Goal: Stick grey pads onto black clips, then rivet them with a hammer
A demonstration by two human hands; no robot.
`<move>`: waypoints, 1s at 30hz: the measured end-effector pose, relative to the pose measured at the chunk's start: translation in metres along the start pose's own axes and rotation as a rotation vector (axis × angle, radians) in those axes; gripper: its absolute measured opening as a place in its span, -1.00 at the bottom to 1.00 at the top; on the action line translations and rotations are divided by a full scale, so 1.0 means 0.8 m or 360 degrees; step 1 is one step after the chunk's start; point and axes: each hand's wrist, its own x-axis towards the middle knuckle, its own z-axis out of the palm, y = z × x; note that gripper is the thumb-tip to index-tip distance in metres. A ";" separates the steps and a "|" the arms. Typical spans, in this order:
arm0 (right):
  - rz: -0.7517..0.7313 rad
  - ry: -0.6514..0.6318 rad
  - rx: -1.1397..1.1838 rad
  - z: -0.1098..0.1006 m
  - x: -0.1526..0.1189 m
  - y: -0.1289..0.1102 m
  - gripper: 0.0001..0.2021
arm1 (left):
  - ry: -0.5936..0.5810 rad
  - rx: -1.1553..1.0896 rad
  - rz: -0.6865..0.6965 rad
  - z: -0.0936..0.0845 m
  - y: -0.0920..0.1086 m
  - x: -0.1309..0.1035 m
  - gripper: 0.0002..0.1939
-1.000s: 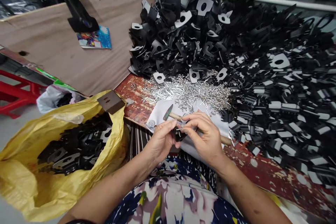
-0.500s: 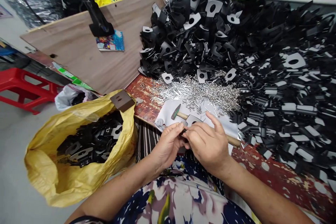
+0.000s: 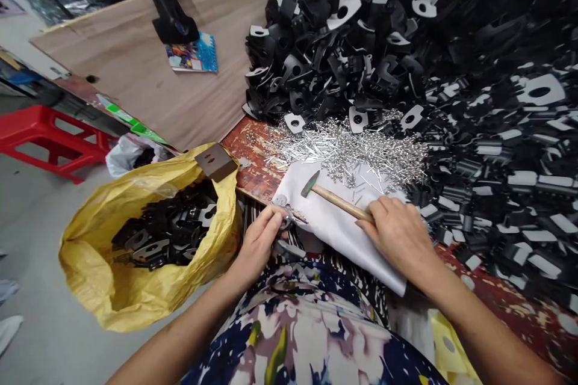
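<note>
My right hand (image 3: 401, 237) is closed around the end of the wooden handle of a small hammer (image 3: 341, 201). The hammer's dark head points left, over a pale grey sheet (image 3: 327, 225) on the bench. At the sheet's left edge, my left hand (image 3: 261, 239) pinches a dark plastic clip part (image 3: 291, 248) between thumb and fingers. The clip's outline is partly blurred and hidden by the fingers. Just above these fingertips is a small round metal disc (image 3: 280, 200). A heap of silver pins (image 3: 343, 147) spreads behind the hammer.
Black plastic parts (image 3: 329, 66) with pale faces are piled high at the back and right. A yellow sack (image 3: 85, 277) holding black parts stands at the left, a brown block (image 3: 215, 162) on its rim. A wooden board (image 3: 135, 72) rises behind it; a red stool (image 3: 54, 138) stands farther left.
My hands, which were together over the part, have moved apart. The right has taken hold of the hammer's handle; the left has shifted left with the clip part. The view has tilted down slightly.
</note>
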 end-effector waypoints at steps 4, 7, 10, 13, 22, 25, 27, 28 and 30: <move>0.0104 -0.0237 0.0285 -0.001 -0.026 0.011 -0.88 | 0.0108 0.0107 0.0159 0.023 -0.020 0.033 -0.64; -0.0010 -0.0061 0.0523 -0.021 -0.049 0.011 -0.66 | 0.0131 0.0318 0.0331 0.029 -0.025 0.040 -0.63; -0.0093 0.0296 0.0626 -0.037 -0.063 0.004 -0.48 | 0.0173 0.0434 0.0448 0.028 -0.024 0.038 -0.57; -0.0126 0.0442 0.0594 -0.032 -0.067 -0.010 -0.40 | 0.0223 0.0488 0.0482 0.028 -0.025 0.037 -0.55; -0.0176 0.0361 0.0459 -0.024 -0.074 -0.022 -0.43 | 0.0287 0.0490 0.0548 0.027 -0.040 0.042 -0.52; -0.0219 0.0128 0.0550 -0.020 -0.071 -0.024 -0.49 | 0.0323 0.0517 0.0519 0.027 -0.041 0.042 -0.51; -0.0191 -0.0004 0.0678 -0.013 -0.065 -0.025 -0.51 | 0.0292 0.0493 0.0513 0.028 -0.038 0.043 -0.50; -0.0172 -0.0049 0.0731 -0.009 -0.060 -0.025 -0.51 | 0.0260 0.0472 0.0507 0.028 -0.034 0.042 -0.50; -0.0148 -0.0063 0.0763 -0.006 -0.050 -0.023 -0.54 | 0.0217 0.0462 0.0486 0.022 -0.022 0.038 -0.52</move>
